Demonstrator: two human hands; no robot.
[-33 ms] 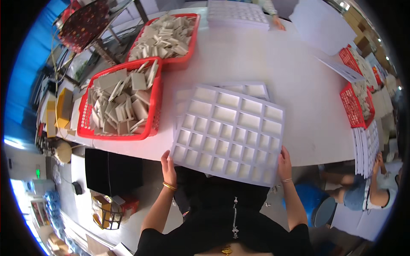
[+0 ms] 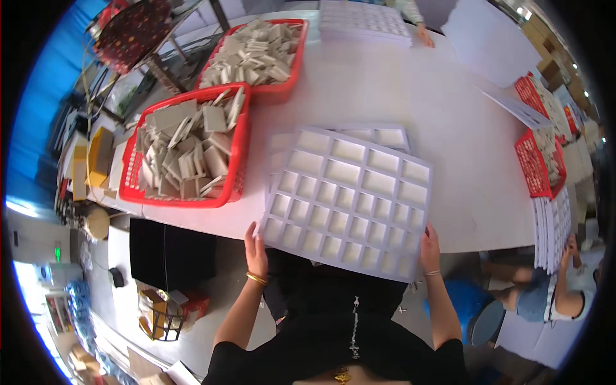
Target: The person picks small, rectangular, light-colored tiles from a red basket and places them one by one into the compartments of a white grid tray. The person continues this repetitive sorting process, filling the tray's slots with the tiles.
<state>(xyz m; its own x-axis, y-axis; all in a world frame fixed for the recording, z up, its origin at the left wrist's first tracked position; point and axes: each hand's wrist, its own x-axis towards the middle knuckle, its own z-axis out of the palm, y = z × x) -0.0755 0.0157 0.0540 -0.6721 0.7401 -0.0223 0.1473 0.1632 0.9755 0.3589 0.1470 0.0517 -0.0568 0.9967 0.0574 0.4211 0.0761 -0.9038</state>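
Observation:
A white compartment tray (image 2: 350,170) is held tilted at the table's near edge, with larger cells along its far side and rows of small cells nearer me. My left hand (image 2: 255,251) closes on its near left corner, thumb up along the edge. At the right edge, my right hand (image 2: 429,249) grips the tray, its fingers partly hidden by the rim. The cells look white inside, with no pieces visible. Beneath it lies a second white tray (image 2: 393,136), mostly covered. To the left stands a red plastic basket (image 2: 240,144) heaped with flat greyish-white pieces (image 2: 192,151).
Behind that basket is another red basket (image 2: 296,77) of similar pieces. Stacked trays (image 2: 366,25) stand at the far side, beside another person's hand (image 2: 424,36). More red baskets (image 2: 534,168) line the right, where a seated person (image 2: 564,289) touches stacked trays (image 2: 550,231).
The whole view has shifted very slightly to the right. My hands keep the same hold on the tray, and nothing else has visibly changed.

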